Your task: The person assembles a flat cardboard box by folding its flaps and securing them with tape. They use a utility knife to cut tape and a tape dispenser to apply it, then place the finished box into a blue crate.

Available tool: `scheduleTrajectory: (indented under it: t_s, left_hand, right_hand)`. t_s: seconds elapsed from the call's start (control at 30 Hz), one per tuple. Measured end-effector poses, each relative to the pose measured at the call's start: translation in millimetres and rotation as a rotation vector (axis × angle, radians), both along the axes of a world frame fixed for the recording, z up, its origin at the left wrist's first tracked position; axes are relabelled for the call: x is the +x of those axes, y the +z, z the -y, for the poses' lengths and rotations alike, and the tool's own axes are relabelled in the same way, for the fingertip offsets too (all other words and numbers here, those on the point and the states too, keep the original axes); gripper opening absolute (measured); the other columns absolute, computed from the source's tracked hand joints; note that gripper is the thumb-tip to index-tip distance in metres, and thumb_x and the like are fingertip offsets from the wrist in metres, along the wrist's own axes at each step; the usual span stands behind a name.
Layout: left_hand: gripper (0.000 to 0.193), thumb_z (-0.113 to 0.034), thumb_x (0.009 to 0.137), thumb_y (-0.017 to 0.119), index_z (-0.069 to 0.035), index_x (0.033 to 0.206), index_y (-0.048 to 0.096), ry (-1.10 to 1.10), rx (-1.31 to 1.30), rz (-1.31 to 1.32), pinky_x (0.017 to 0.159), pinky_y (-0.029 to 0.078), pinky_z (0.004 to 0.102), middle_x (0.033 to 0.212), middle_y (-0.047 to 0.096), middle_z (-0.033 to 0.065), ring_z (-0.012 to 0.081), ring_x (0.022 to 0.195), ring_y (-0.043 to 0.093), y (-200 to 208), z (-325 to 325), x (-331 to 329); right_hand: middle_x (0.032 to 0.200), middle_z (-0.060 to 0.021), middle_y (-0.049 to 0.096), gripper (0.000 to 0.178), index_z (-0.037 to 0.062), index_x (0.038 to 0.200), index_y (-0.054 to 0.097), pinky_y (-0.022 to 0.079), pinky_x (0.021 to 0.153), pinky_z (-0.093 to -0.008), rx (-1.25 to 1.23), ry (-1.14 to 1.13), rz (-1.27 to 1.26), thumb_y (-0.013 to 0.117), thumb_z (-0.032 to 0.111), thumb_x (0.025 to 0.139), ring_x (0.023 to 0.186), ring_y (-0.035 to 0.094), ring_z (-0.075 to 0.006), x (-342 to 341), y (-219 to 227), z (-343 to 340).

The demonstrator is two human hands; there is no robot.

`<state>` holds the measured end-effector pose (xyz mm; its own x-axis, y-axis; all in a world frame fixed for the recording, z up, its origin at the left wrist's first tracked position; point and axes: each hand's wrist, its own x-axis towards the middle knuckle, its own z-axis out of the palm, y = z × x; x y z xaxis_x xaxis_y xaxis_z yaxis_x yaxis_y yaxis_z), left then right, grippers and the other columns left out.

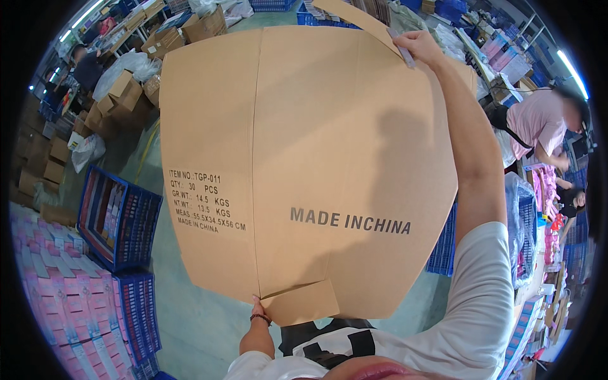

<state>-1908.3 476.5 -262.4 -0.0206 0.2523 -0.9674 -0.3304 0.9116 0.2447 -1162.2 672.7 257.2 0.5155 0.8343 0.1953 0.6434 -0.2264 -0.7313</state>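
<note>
A large brown cardboard carton (316,145), printed with black lettering, takes up the middle of the view. It looks flattened, with a vertical crease left of centre. At its near edge my left hand (258,309) grips the cardboard beside a folded flap (304,303); most of those fingers are hidden. My right arm reaches to the far right corner. There, my right hand (419,48) is closed around a narrow, pale, translucent strip (403,49), whose exact kind I cannot make out. The strip lies against a raised far flap (361,18).
On the left stand blue plastic crates (120,218) and stacked pink boxes (60,285). Opened cartons (120,101) and plastic bags lie farther back on the green floor (196,329). A co-worker in a pink shirt (537,123) bends over a bench at the right.
</note>
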Motion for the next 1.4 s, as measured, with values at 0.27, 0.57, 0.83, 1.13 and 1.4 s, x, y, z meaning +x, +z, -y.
scheduleTrajectory:
  t_s: [0.27, 0.57, 0.83, 1.13, 1.4]
  left_hand:
    - [0.074, -0.059, 0.085, 0.050, 0.001, 0.127, 0.044, -0.036, -0.083, -0.077, 0.084, 0.051, 0.0466, 0.120, 0.056, 0.0164, 0.0311, 0.102, 0.060, 12, 6, 7]
    - [0.055, -0.042, 0.090, 0.052, 0.002, 0.122, 0.048, -0.212, 0.119, -0.156, 0.075, 0.054, 0.0419, 0.110, 0.061, 0.0159, 0.0296, 0.088, 0.064, -8, -55, 85]
    - [0.049, -0.048, 0.092, 0.044, -0.005, 0.106, 0.062, -0.600, 0.042, -0.187, 0.057, 0.049, 0.0357, 0.087, 0.066, 0.0107, 0.0213, 0.065, 0.061, -24, -93, 140]
    - [0.061, -0.052, 0.088, 0.046, 0.002, 0.116, 0.056, -0.966, 0.284, -0.361, 0.074, 0.050, 0.0397, 0.105, 0.063, 0.0166, 0.0281, 0.089, 0.063, -14, -106, 194]
    - [0.062, -0.051, 0.085, 0.053, 0.004, 0.115, 0.056, -1.066, 0.280, -0.358, 0.079, 0.048, 0.0381, 0.108, 0.062, 0.0179, 0.0291, 0.093, 0.062, 71, -137, 296]
  right_hand:
    - [0.069, -0.0012, 0.063, 0.032, 0.0013, 0.088, 0.070, 0.045, 0.054, -0.0231, 0.090, -0.037, 0.056, 0.067, 0.032, 0.080, 0.058, 0.055, -0.0078, -7, -7, -5]
    - [0.066, -0.0025, 0.062, 0.028, 0.0000, 0.082, 0.070, 0.045, 0.058, -0.0265, -0.086, -0.045, 0.151, 0.066, 0.028, 0.077, 0.061, 0.053, -0.0078, 0, -30, 70]
    - [0.065, -0.0016, 0.061, 0.030, -0.0012, 0.080, 0.069, 0.042, 0.053, -0.0244, -0.103, -0.292, -0.209, 0.062, 0.028, 0.085, 0.059, 0.052, -0.0077, -18, -146, 221]
    - [0.066, 0.0003, 0.058, 0.027, -0.0006, 0.084, 0.068, 0.040, 0.050, -0.0233, -0.033, -0.705, -0.767, 0.066, 0.027, 0.083, 0.055, 0.051, -0.0081, -89, -303, 395]
    - [0.065, -0.0043, 0.061, 0.026, -0.0024, 0.079, 0.068, 0.044, 0.049, -0.0259, -0.360, -0.771, -0.697, 0.068, 0.023, 0.079, 0.053, 0.054, -0.0111, -177, -360, 497]
